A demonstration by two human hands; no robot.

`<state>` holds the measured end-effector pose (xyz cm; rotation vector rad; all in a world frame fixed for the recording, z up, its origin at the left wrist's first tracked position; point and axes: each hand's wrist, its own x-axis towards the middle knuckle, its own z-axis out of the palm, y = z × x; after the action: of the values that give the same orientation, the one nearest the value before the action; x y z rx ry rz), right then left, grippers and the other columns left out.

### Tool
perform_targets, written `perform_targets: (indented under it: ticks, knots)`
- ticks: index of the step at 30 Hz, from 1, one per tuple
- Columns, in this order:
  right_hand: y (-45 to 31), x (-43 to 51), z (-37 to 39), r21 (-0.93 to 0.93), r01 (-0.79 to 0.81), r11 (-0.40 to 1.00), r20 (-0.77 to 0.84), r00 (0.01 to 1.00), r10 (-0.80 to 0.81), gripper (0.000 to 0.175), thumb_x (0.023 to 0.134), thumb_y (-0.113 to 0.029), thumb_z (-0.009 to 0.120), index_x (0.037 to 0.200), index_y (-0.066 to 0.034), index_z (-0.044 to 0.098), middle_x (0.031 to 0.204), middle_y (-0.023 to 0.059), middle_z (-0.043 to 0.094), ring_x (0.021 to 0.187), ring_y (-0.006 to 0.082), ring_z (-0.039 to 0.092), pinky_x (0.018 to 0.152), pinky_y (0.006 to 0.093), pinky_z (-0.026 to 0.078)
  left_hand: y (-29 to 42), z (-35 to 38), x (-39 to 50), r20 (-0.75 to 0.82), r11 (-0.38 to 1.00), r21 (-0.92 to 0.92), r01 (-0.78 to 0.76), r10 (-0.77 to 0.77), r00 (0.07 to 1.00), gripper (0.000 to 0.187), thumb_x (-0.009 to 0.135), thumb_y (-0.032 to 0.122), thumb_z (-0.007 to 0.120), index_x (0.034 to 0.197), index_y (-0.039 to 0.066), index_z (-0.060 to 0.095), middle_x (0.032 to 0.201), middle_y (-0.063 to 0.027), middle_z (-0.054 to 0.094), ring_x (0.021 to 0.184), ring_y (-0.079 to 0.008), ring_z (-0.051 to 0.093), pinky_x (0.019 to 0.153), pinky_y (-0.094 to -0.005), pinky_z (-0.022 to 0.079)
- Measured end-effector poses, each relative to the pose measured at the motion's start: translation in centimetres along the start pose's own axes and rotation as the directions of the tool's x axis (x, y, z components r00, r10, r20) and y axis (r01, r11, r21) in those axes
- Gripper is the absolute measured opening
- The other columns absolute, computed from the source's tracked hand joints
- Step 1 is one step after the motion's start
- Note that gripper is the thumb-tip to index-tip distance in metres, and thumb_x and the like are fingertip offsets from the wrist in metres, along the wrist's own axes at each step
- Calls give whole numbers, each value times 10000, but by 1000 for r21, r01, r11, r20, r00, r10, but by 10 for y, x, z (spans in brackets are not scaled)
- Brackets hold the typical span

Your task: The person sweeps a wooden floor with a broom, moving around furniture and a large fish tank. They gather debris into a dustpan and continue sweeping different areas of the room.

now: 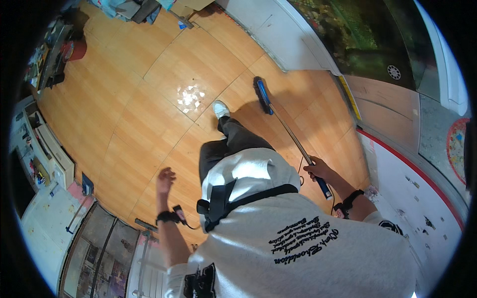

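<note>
My right hand is closed around the handle of a push broom, near the handle's upper end. The broom's blue head with dark bristles rests on the wood-look floor, to the right of my white shoe. My left hand hangs free over the floor on the other side of my body, with fingers partly curled and nothing seen in it. White pieces or scraps lie in a small cluster on the floor, left of the shoe; what they are cannot be told.
A white cabinet or panel borders the floor at the upper right. Cluttered shelving and a red bucket stand at the upper left. A drawer unit and a dustpan are at the left edge. A white wall with a red strip runs along the right.
</note>
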<state>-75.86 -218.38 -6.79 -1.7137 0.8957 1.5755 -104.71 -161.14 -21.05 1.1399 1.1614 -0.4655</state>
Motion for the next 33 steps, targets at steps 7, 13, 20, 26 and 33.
perform_targets:
  ticks: [7, 13, 20, 26, 33]
  knots:
    - [-8, -10, 0, 327, 66, 943, -116, 993, -29, 244, 872, -94, 697, 1042, -36, 531, 575, 49, 539, 427, 129, 500, 377, 274, 404, 146, 42, 35, 60, 926, 330, -186, 176, 983, 376, 978, 298, 537, 1278, 71, 540, 1028, -66, 666, 874, -142, 625, 728, -280, 471]
    - [-66, 48, -3, -22, 180, 983, -336, 925, -177, 193, 810, -59, 695, 823, 23, 520, 538, 88, 567, 413, 189, 560, 381, 332, 450, 149, 42, 53, 115, 917, 373, -142, 106, 988, 318, 966, 236, 533, 1238, 77, 571, 973, -67, 672, 807, -142, 642, 660, -275, 467]
    - [-134, 104, 36, -402, 20, 915, -462, 859, -221, 151, 762, -83, 642, 677, 38, 614, 560, 155, 628, 497, 261, 663, 459, 360, 532, 106, -57, 59, -8, 982, 180, 58, -57, 998, 269, 944, 198, 534, 1184, 99, 602, 926, -67, 676, 768, -162, 655, 618, -285, 484]
    - [-192, 108, 107, -150, -25, 988, -428, 903, -42, 130, 757, -69, 633, 669, 26, 623, 582, 140, 652, 533, 233, 681, 510, 349, 554, 117, -106, 83, 136, 919, -331, 213, -177, 975, 296, 919, 108, 537, 1204, 53, 596, 919, -69, 654, 819, -168, 628, 722, -285, 502]
    - [-343, 112, 210, -447, 25, 894, -387, 896, -219, 135, 688, -154, 684, 729, -31, 720, 655, 157, 680, 675, 263, 708, 624, 341, 564, 290, -180, 158, 159, 956, 287, -68, 23, 987, 316, 978, 202, 504, 1253, 59, 565, 1020, -104, 671, 838, -189, 656, 717, -312, 498]
